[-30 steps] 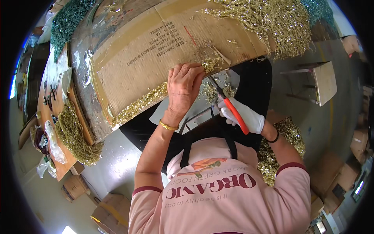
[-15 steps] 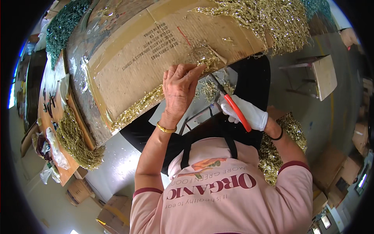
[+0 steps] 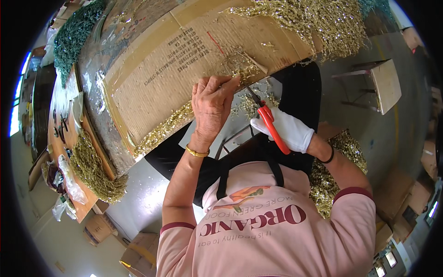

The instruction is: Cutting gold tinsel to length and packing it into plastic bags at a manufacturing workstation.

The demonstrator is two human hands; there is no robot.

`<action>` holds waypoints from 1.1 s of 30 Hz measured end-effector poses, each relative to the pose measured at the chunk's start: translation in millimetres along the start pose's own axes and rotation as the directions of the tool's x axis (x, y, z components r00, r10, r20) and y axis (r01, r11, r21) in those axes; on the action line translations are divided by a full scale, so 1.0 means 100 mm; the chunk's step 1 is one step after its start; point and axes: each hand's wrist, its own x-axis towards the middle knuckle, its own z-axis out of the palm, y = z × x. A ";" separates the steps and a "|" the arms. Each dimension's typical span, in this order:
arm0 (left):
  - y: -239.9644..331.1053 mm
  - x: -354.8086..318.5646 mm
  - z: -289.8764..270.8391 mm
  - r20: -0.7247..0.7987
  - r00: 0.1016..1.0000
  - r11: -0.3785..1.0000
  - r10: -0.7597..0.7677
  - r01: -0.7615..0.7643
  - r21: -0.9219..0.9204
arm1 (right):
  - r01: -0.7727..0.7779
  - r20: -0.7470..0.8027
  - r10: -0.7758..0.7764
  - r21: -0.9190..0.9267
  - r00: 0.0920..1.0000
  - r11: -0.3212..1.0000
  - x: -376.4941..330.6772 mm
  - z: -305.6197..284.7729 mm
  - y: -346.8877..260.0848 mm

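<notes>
My bare left hand presses a thin strand of gold tinsel against the edge of a cardboard sheet that covers the table. A gold bangle sits on that wrist. My right hand, in a white glove, grips red-handled scissors. Their dark blades point up toward the tinsel strand just right of my left fingertips. Whether the blades touch the strand I cannot tell.
A big heap of gold tinsel lies on the cardboard at the upper right, more hangs off the table's left end, and more by my right side. Green tinsel lies at the upper left. A wooden stool stands right.
My left hand slid right along the cardboard edge onto the tinsel strand. The gloved hand with the scissors kept close beside it.
</notes>
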 end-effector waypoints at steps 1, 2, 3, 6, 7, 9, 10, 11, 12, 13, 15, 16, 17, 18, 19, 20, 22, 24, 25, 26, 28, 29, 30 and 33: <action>0.00 0.00 0.00 0.000 1.000 1.000 0.001 -0.001 0.000 | -0.021 -0.022 0.020 -0.021 1.000 1.000 0.00 -0.01 -0.03; 0.00 0.00 -0.01 -0.004 1.000 1.000 0.001 -0.001 -0.006 | -0.021 -0.023 0.020 -0.022 1.000 1.000 0.02 0.03 0.05; 0.00 0.00 -0.01 -0.008 1.000 1.000 0.000 0.000 -0.011 | 0.025 -0.095 -0.034 -0.095 0.995 0.995 0.07 0.11 0.20; 0.01 0.01 0.00 -0.025 0.999 0.998 -0.029 0.027 -0.056 | 0.082 -0.144 -0.109 -0.183 0.983 0.980 0.10 0.20 0.36; 0.01 0.01 -0.01 -0.025 0.999 0.998 -0.029 0.028 -0.055 | 0.103 -0.127 -0.129 -0.194 0.984 0.976 0.11 0.22 0.37; 0.00 0.01 -0.01 -0.024 1.000 0.998 -0.015 0.014 -0.065 | 0.076 -0.134 -0.110 -0.234 0.985 0.969 0.15 0.25 0.41; 0.00 0.01 -0.02 -0.022 1.000 0.998 -0.016 0.014 -0.065 | 0.047 -0.143 -0.089 -0.274 0.986 0.960 0.16 0.26 0.41; -0.01 0.01 -0.02 -0.023 1.000 0.998 -0.002 0.001 -0.063 | 0.047 -0.142 -0.089 -0.273 0.986 0.961 0.16 0.25 0.40; -0.01 0.00 -0.02 -0.023 1.000 0.998 0.011 -0.012 -0.061 | 0.049 -0.121 -0.079 -0.235 0.990 0.971 0.15 0.23 0.37; -0.02 0.00 -0.02 -0.021 1.000 0.998 0.012 -0.013 -0.062 | 0.048 -0.100 -0.068 -0.197 0.993 0.979 0.14 0.22 0.35; -0.01 0.02 -0.01 -0.012 1.000 0.997 0.016 -0.017 -0.069 | 0.093 -0.152 -0.139 -0.277 0.979 0.956 0.20 0.32 0.61; -0.02 0.02 -0.02 -0.011 1.000 0.998 0.016 -0.017 -0.069 | 0.137 -0.189 -0.215 -0.358 0.958 0.924 0.22 0.33 0.58; -0.03 0.02 -0.01 -0.013 1.000 0.997 0.018 -0.019 -0.072 | 0.137 -0.189 -0.215 -0.357 0.958 0.924 0.20 0.31 0.56; -0.03 0.01 -0.01 -0.015 1.000 0.997 0.021 -0.022 -0.076 | 0.227 -0.166 -0.325 -0.431 0.931 0.873 0.17 0.25 0.52; -0.03 0.01 -0.02 -0.014 1.000 0.997 0.022 -0.023 -0.075 | 0.312 -0.135 -0.429 -0.501 0.893 0.807 0.14 0.21 0.46; -0.04 0.01 -0.02 -0.010 1.000 0.997 0.019 -0.020 -0.075 | 0.312 -0.136 -0.430 -0.500 0.893 0.808 0.14 0.21 0.47; -0.03 0.01 -0.02 -0.007 1.000 0.997 0.018 -0.019 -0.076 | 0.313 -0.089 -0.393 -0.456 0.915 0.833 0.15 0.20 0.46; -0.01 0.02 -0.03 0.008 1.000 0.997 0.000 0.001 -0.077 | 0.252 -0.047 -0.286 -0.353 0.957 0.901 0.11 0.11 0.35; -0.01 0.02 -0.03 0.007 1.000 0.997 0.002 -0.002 -0.077 | 0.178 0.009 -0.181 -0.249 0.983 0.952 0.09 0.07 0.29; 0.00 0.02 -0.03 0.007 1.000 0.997 -0.006 0.006 -0.071 | 0.178 0.007 -0.182 -0.250 0.983 0.952 0.09 0.08 0.32; 0.00 0.01 -0.03 0.007 1.000 0.998 -0.012 0.012 -0.067 | 0.363 0.021 -0.404 -0.486 0.914 0.795 0.09 0.10 0.44; 0.01 0.01 -0.02 0.002 1.000 0.998 -0.010 0.010 -0.063 | 0.361 0.019 -0.404 -0.487 0.915 0.795 0.09 0.09 0.48; 0.01 0.02 -0.01 -0.003 1.000 0.998 -0.008 0.007 -0.060 | 0.462 0.042 -0.521 -0.526 0.853 0.714 0.09 0.08 0.51; 0.01 0.02 -0.02 -0.003 1.000 0.998 0.001 -0.001 -0.063 | 0.551 0.074 -0.644 -0.598 0.761 0.582 0.10 0.05 0.47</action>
